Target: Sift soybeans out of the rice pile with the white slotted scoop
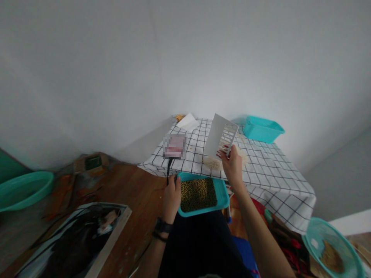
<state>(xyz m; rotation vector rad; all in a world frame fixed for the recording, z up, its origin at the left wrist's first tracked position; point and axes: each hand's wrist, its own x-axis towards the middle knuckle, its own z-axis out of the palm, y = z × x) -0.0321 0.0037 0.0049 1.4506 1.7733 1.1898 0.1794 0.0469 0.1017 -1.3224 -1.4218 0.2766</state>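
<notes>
My left hand [171, 197], with a dark watch on the wrist, is closed on the left edge of a blue plastic basin [222, 196]. Yellow and green beans [199, 193] lie mixed in the basin, which rests on the dark-clothed lap against the table's front edge. Pinched in the fingers of my right hand [232, 164] is a white slotted plastic piece [216, 135], held tilted above the table. Under and beside it, pale grains [213, 163] lie in heaps. A black strap or handle [169, 170] runs from near my left fingers toward a blurred pinkish object [174, 146].
A checked cloth [269, 164] covers the table. Another blue basin [262, 129] stands at its back right, and a white sheet [188, 122] lies at the back left. On the floor are a framed picture [116, 235], a green tub [26, 191] and a basket [333, 247].
</notes>
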